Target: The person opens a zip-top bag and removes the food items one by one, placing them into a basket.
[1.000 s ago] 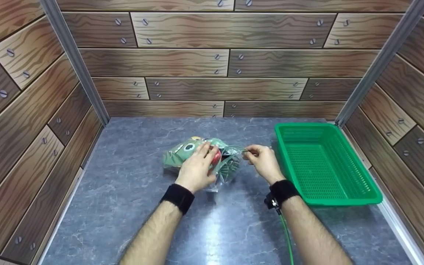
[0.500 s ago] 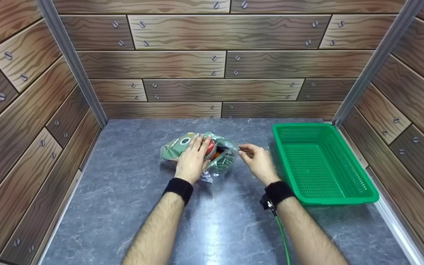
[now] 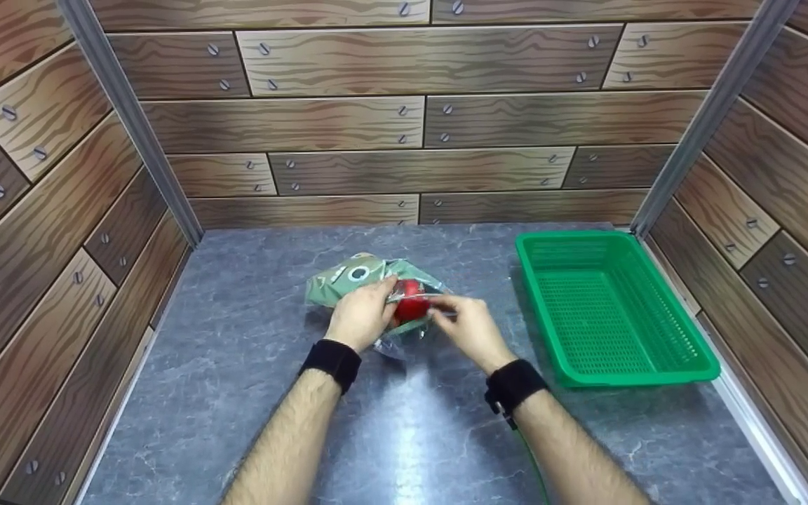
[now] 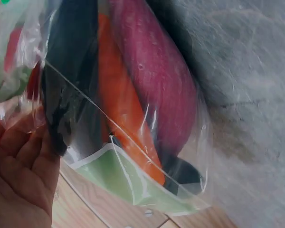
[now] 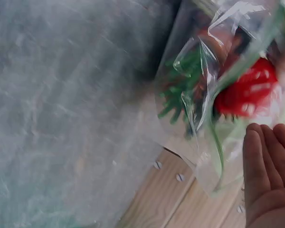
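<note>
A green and clear plastic zip bag with a printed eye lies on the grey tabletop, its mouth toward the right. A shiny red rounded vegetable shows at the mouth, between my hands. Through the clear side in the left wrist view I see a carrot, a purple elongated vegetable and a dark long one. Green leafy pieces show in the right wrist view. My left hand grips the bag beside the red vegetable. My right hand pinches the bag's edge at the mouth.
A green perforated plastic basket stands to the right of my right hand, with nothing seen inside. Wood-patterned walls enclose the table at the back and sides. A cable trails from my right wrist.
My left hand has shifted from lying across the bag to gripping it near its mouth. The right hand has moved left, closer to the left. More of the red vegetable shows now.
</note>
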Action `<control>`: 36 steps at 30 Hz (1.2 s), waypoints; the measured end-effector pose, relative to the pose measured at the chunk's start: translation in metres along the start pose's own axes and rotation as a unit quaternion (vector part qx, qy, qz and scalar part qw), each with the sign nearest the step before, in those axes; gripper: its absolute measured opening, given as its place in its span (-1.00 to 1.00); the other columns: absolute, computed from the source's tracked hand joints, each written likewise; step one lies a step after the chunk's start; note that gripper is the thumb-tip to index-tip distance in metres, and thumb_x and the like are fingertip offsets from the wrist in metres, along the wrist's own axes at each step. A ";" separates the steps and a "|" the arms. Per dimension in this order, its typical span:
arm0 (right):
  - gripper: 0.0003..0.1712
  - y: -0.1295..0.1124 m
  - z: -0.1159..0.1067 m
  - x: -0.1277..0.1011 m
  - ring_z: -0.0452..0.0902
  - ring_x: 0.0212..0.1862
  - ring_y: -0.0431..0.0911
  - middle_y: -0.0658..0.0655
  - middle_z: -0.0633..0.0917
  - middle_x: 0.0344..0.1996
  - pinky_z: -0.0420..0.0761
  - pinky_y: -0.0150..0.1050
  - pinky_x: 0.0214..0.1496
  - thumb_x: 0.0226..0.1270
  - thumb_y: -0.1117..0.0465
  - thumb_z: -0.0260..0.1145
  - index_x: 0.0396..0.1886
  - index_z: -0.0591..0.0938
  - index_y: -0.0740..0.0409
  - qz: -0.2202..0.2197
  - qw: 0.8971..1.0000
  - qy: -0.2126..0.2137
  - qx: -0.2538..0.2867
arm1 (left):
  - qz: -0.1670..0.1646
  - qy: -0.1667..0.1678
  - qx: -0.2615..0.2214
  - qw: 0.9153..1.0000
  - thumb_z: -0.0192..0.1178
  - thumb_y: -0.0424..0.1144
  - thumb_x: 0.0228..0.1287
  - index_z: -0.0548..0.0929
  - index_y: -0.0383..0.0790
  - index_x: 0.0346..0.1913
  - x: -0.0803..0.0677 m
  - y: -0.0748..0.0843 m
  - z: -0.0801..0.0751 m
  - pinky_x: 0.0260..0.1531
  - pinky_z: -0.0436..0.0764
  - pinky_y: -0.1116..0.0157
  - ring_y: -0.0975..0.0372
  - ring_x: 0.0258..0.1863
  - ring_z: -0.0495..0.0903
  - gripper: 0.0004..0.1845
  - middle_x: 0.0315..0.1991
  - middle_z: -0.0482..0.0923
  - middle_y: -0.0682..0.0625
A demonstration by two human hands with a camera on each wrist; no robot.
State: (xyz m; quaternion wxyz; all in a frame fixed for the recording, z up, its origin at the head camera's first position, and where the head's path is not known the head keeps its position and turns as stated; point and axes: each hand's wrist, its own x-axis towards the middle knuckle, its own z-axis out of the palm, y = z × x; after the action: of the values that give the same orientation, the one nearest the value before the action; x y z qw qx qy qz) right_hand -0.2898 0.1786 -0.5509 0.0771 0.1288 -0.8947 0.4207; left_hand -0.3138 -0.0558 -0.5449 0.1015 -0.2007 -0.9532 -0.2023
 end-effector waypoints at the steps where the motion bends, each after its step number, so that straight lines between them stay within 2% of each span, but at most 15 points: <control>1: -0.64 0.002 0.004 0.001 0.92 0.31 0.25 0.35 0.92 0.24 0.90 0.14 0.43 0.64 0.29 0.57 0.32 0.87 0.28 -0.001 1.000 -0.007 -0.010 | -0.001 0.000 -0.001 1.000 0.38 -0.17 0.72 0.66 -0.22 0.65 0.001 0.000 0.000 0.26 0.90 -0.21 -0.20 0.29 0.90 -0.43 0.43 0.83 -0.25; 3: -0.57 0.006 0.012 0.002 0.91 0.32 0.27 0.38 0.91 0.26 0.88 0.15 0.45 0.63 0.26 0.59 0.36 0.83 0.34 -0.001 1.000 -0.014 -0.026 | -0.004 -0.005 -0.001 1.000 0.37 -0.16 0.72 0.70 -0.21 0.60 0.002 0.001 -0.001 0.24 0.90 -0.22 -0.19 0.26 0.91 -0.47 0.37 0.87 -0.26; 7: -0.47 0.009 0.024 0.005 0.89 0.29 0.30 0.41 0.91 0.23 0.87 0.19 0.43 0.58 0.20 0.65 0.38 0.79 0.40 -0.005 0.998 0.003 -0.056 | 0.000 -0.019 0.008 1.000 0.32 -0.10 0.75 0.76 -0.18 0.54 0.004 0.003 -0.002 0.21 0.90 -0.23 -0.18 0.22 0.93 -0.53 0.29 0.91 -0.25; 15: -0.41 0.004 0.046 0.015 0.86 0.17 0.33 0.45 0.87 0.09 0.87 0.22 0.32 0.50 0.12 0.72 0.25 0.70 0.43 0.015 0.996 -0.004 -0.092 | 0.006 -0.022 0.007 1.000 0.22 -0.06 0.79 0.79 -0.13 0.52 0.002 0.004 -0.002 0.24 0.90 -0.22 -0.16 0.26 0.92 -0.54 0.34 0.89 -0.20; 23: -0.41 0.005 0.053 0.020 0.89 0.14 0.35 0.45 0.90 0.05 0.89 0.23 0.27 0.42 0.11 0.76 0.19 0.74 0.43 0.014 0.991 0.046 -0.122 | -0.002 -0.040 -0.023 0.999 0.18 -0.07 0.82 0.73 -0.19 0.58 0.008 0.004 -0.006 0.34 0.85 -0.26 -0.23 0.35 0.87 -0.50 0.40 0.84 -0.28; 31: -0.41 0.012 0.054 0.021 0.90 0.13 0.33 0.45 0.89 0.07 0.90 0.22 0.29 0.43 0.13 0.75 0.23 0.73 0.42 0.000 0.992 0.013 -0.122 | -0.021 -0.058 -0.043 0.997 0.12 -0.06 0.86 0.75 -0.16 0.57 0.014 0.005 -0.007 0.44 0.81 -0.23 -0.22 0.40 0.84 -0.52 0.42 0.84 -0.26; 36: -0.30 0.014 0.054 0.020 0.90 0.16 0.31 0.43 0.88 0.13 0.89 0.21 0.30 0.40 0.06 0.79 0.30 0.70 0.40 0.007 0.993 0.002 -0.115 | -0.030 -0.075 -0.068 0.994 0.07 -0.04 0.88 0.77 -0.16 0.54 0.017 0.004 -0.011 0.54 0.76 -0.20 -0.19 0.45 0.82 -0.51 0.43 0.84 -0.23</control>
State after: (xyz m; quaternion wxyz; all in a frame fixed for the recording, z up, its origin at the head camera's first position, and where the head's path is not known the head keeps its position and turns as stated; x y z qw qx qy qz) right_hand -0.3143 0.1426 -0.5904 0.0906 0.1115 -0.9378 0.3160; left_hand -0.3262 -0.0509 -0.5290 0.0094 -0.1931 -0.9478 -0.2536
